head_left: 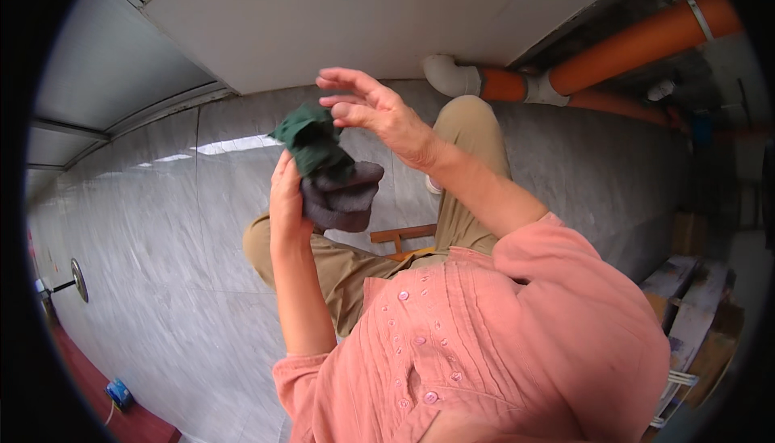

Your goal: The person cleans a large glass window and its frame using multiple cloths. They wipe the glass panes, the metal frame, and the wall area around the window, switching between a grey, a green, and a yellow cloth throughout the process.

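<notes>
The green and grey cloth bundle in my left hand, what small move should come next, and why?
Probably bring the open right hand down onto the green top of the cloth bundle and pinch it. The left hand alone grips the bundle from below, while the right hand's fingers are spread just above it, touching nothing.

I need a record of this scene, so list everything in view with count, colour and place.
cloth bundle: one, dark green over grey-purple, held up at centre
floor: one, grey marble, left and centre
pipes: two or so, orange with white joints, upper right
wooden seat: one, orange-brown, under the legs
wooden pallets: a stack, pale, right edge
small blue thing: one, lower left
trousers: tan, centre
shirt: pink, buttoned, bottom
left hand: grip on the cloth bundle
right hand: open, above it
</notes>
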Demonstrator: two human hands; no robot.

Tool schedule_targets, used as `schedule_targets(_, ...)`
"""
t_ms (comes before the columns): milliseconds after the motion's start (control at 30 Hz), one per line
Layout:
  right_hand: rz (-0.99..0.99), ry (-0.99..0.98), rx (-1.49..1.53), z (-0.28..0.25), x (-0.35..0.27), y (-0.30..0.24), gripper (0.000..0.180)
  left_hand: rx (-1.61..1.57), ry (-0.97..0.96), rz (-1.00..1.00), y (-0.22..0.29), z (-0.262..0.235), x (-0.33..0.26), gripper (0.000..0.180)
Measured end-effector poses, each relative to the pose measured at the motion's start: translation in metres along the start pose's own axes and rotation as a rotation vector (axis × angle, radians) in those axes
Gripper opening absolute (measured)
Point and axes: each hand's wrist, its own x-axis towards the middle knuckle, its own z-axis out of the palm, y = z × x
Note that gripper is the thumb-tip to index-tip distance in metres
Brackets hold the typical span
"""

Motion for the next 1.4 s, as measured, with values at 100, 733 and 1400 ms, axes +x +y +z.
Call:
schedule_targets(100, 0.096, -0.139, -0.108, -0.033, -0.005, 0.073, 0.033, -0.170, 0.070, 0.031, 0.008, -0.027, -0.025, 0.033)
schedule_targets(733, -0.443, -0.131, 0.548, -0.098, -0.065, -0.090, 0.027, -0.152, 0.159, 0.174, -0.018, -0.062, -0.109, 0.047)
schedule_targets(1400, -0.672, 0.132, -0.231, -0.097, -0.143, -0.050, 0.012, 0.008, -0.119, -0.192, -0.085, 0.156, -0.031, 0.037)
